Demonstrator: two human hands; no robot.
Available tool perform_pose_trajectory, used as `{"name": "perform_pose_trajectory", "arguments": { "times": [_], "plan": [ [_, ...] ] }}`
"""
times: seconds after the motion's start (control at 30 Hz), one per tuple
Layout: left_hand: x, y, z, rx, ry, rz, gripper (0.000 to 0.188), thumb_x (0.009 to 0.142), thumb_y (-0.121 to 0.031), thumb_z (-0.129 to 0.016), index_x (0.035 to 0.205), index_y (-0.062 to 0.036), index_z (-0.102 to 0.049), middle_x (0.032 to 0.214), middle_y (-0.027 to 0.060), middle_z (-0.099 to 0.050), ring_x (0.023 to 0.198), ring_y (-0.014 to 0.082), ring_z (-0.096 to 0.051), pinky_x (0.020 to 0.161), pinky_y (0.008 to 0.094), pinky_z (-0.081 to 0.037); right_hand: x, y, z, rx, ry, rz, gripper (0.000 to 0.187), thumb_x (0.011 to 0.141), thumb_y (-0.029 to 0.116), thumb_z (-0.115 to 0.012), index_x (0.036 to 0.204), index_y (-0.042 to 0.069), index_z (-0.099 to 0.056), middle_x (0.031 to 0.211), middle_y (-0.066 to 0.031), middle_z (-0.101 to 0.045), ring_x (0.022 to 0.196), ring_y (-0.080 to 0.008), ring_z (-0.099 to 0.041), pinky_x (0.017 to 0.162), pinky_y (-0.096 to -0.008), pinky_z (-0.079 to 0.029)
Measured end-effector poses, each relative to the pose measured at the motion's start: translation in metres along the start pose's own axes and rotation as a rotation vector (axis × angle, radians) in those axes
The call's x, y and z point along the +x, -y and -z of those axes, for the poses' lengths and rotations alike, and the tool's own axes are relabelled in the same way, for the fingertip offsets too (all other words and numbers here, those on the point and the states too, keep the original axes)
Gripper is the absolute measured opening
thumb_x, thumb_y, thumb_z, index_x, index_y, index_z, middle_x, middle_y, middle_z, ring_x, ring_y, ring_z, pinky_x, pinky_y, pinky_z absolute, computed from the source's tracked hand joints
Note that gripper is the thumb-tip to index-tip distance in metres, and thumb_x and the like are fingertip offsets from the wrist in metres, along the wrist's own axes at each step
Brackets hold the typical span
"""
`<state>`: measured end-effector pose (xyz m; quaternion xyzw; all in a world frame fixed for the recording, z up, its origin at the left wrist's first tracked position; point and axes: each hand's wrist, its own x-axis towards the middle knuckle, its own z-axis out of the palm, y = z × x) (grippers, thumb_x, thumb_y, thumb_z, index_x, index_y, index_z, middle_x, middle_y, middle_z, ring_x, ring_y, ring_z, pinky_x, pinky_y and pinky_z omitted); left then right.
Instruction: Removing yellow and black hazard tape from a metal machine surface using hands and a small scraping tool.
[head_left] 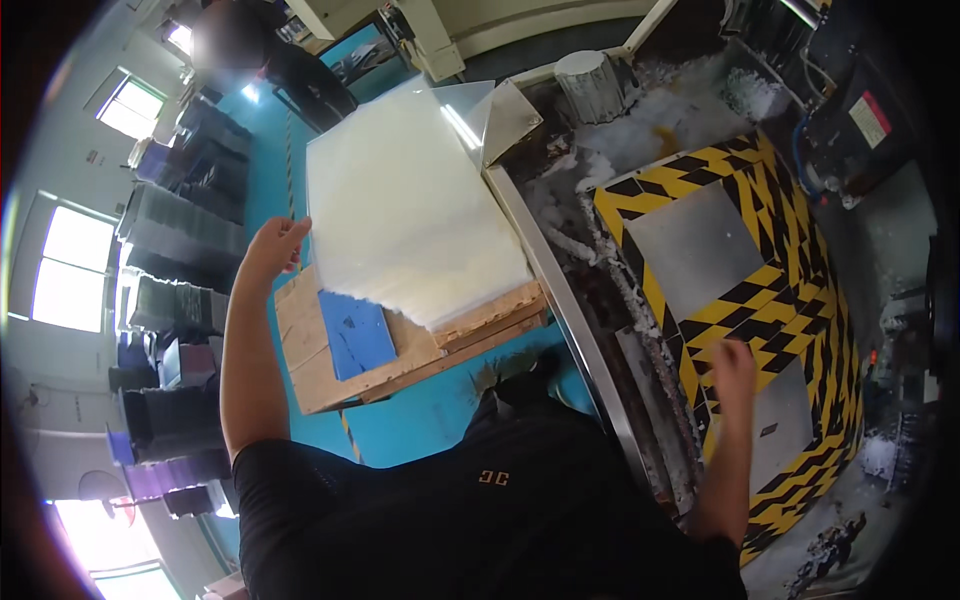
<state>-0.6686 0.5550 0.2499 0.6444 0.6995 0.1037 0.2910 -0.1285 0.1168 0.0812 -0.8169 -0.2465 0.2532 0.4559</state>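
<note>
While the left hand (272,243) lies open against the edge of the white translucent sheet stack (405,200), the right hand (733,368) is blurred, its grip unreadable, over the grey plate (695,248) framed in yellow-black hazard stripes (745,295). A wooden pallet (320,370) sits beneath the stack.

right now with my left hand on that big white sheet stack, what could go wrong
The white sheet stack overhangs the wooden pallet at its far end, so a push from your left hand might slide sheets off. Your right hand hovers blurred over the yellow-and-black striped machine top, and white scraps litter the surface beside it, which could be slippery.
</note>
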Motion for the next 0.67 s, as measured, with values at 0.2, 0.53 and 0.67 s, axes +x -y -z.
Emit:
{"name": "perform_pose_trajectory", "arguments": {
  "times": [0.2,0.53,0.67],
  "plan": [
    [-0.013,-0.033,-0.016,0.409,-0.140,-0.301,0.063,0.078,-0.045,-0.078,0.124,-0.0055,-0.059,0.098,0.0134,-0.061,0.094,0.0265,-0.061,0.085,0.0385,-0.048,0.004,0.195,-0.184,0.290,0.503,0.385,0.036,0.094,0.022,-0.067,0.121,-0.002,-0.062,0.091,-0.0025,-0.063,0.082,-0.0080,-0.058,0.076,-0.0257,-0.049],
    [0.002,-0.064,0.001,0.544,0.023,-0.399,0.060,0.075,-0.042,-0.082,0.120,-0.0071,-0.062,0.100,0.0144,-0.064,0.094,0.0289,-0.063,0.083,0.0394,-0.050,0.081,0.280,-0.288,0.362,0.609,0.264,0.019,0.094,0.020,-0.066,0.095,0.002,-0.065,0.084,-0.0034,-0.065,0.073,-0.0089,-0.056,0.065,-0.0257,-0.046],
    [0.041,-0.074,0.009,0.356,-0.086,-0.575,0.054,0.078,-0.038,-0.080,0.119,-0.0059,-0.063,0.105,0.0151,-0.066,0.097,0.0285,-0.064,0.085,0.0398,-0.051,0.052,0.297,-0.235,0.725,0.746,0.021,0.014,0.095,0.014,-0.062,0.104,0.003,-0.062,0.090,-0.0072,-0.067,0.078,-0.0156,-0.064,0.068,-0.0305,-0.052]
  ]
}}
